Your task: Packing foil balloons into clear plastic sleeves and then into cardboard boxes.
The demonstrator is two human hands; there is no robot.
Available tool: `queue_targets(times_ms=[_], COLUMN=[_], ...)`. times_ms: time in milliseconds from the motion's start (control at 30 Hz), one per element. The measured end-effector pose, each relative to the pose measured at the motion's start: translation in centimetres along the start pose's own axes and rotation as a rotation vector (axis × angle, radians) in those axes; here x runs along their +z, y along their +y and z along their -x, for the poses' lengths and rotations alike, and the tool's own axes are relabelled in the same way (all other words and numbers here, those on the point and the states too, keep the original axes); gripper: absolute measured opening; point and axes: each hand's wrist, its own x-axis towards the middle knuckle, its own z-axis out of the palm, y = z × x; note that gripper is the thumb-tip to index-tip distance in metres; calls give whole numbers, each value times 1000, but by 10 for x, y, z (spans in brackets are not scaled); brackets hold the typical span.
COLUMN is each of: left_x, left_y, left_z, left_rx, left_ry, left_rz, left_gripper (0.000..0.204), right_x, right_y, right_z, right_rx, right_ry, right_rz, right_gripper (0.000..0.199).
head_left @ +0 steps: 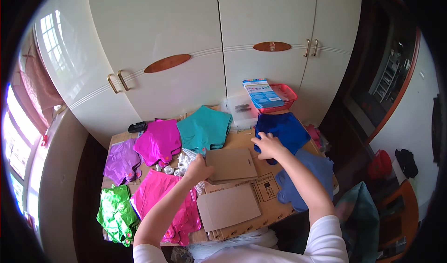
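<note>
My left hand (pixel 199 169) is closed at the left edge of a brown cardboard piece (pixel 230 164), next to a bunch of white sticks and cups (pixel 182 161). Its fingertips are partly hidden. My right hand (pixel 270 146) reaches to the near left edge of a stack of dark blue foil balloons (pixel 285 129), with its fingers curled down and pinching that edge. Between my forearms, a second brown cardboard piece (pixel 229 207) lies closer to me.
Flat foil balloons surround the work area: teal (pixel 205 125), magenta (pixel 158 142), purple (pixel 122 161), green (pixel 116 211), pink (pixel 165 200) and lighter blue (pixel 307 179). A red basket (pixel 286 99) with blue printed packs (pixel 261 94) stands at the back, before white cabinets (pixel 186 25).
</note>
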Motion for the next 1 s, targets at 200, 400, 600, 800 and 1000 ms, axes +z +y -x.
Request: queue_targets(times_ms=[200, 400, 600, 800, 1000], left_x=[2, 13, 24, 22, 24], left_y=[-4, 7, -3, -2, -2], left_z=[-3, 6, -2, 4, 9], left_rx=[-9, -37, -99, -129, -150], left_ry=[32, 20, 3, 16, 5], left_rz=[32, 195, 409, 539, 626], left_gripper=[55, 50, 49, 47, 50], right_x=[6, 17, 31, 17, 10], right_y=[-9, -6, 7, 10, 5], right_z=[-20, -19, -31, -35, -29], right_rx=[31, 28, 17, -196, -166], right_ry=[-232, -159, -47, -176, -153], right_rz=[96, 93, 29, 56, 76], right_gripper=[59, 53, 42, 34, 27])
